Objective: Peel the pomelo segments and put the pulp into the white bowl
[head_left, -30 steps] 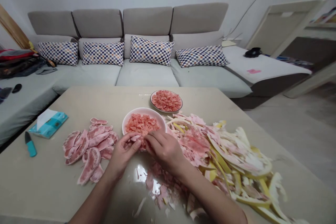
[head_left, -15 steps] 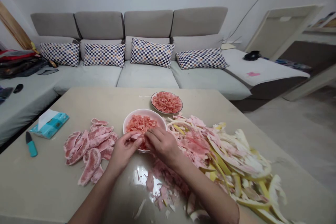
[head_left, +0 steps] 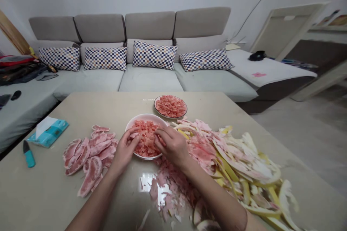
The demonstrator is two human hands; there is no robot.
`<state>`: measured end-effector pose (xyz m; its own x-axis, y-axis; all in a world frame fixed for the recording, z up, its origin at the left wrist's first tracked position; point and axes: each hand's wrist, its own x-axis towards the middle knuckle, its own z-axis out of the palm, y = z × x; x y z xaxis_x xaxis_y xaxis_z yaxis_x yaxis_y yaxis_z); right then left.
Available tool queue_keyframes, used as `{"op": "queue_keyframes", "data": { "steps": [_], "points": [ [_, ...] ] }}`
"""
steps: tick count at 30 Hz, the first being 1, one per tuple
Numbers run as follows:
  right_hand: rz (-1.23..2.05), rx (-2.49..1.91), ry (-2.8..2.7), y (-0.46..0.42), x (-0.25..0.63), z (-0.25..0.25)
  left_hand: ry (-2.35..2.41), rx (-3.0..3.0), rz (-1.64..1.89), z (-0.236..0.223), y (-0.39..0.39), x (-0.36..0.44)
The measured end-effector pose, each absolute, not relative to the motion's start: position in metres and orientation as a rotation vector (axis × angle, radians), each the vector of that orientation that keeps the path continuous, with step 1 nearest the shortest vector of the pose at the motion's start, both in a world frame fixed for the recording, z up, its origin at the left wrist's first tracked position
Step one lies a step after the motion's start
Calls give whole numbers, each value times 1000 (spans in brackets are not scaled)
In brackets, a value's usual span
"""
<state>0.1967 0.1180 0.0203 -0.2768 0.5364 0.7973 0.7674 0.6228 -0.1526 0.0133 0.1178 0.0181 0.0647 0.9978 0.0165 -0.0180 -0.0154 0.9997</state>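
Observation:
A white bowl point(head_left: 148, 117) holds peeled pink pomelo pulp point(head_left: 146, 139). Over its left rim, my left hand point(head_left: 125, 150) is closed on a small pomelo segment point(head_left: 133, 135), mostly covered by the fingers. My right hand point(head_left: 172, 144) reaches over the right rim with thumb and fingers pinched together; whatever lies between the fingertips is too small to make out. Left of the bowl lies a pile of pomelo segments point(head_left: 93, 148) with their skins partly on. Behind the bowl, a dark-rimmed plate point(head_left: 185, 112) carries more peeled pulp.
Yellow and white pomelo peel point(head_left: 244, 166) and pink membrane scraps point(head_left: 173, 191) cover the table's right side, under my right forearm. At the left lie a tissue pack point(head_left: 50, 133) and a knife with a teal handle point(head_left: 29, 156). A grey sofa point(head_left: 151, 79) stands beyond the table.
My hands have moved apart, the left one a little to the left and the right one to the right. More of the pulp in the bowl shows between them. The view has shifted slightly.

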Motion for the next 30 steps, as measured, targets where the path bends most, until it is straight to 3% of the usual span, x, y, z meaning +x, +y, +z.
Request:
{"op": "queue_keyframes", "data": {
  "steps": [10,23,30],
  "points": [
    [-287,-993,-2005,107,184,23,1023,1359,1052,20,119,22],
    [-292,-1062,-1924,112,187,17,1230,1476,1101,16,114,22],
    [289,-1182,-1803,114,210,38,1092,1328,1059,19,118,15]
  ]
}}
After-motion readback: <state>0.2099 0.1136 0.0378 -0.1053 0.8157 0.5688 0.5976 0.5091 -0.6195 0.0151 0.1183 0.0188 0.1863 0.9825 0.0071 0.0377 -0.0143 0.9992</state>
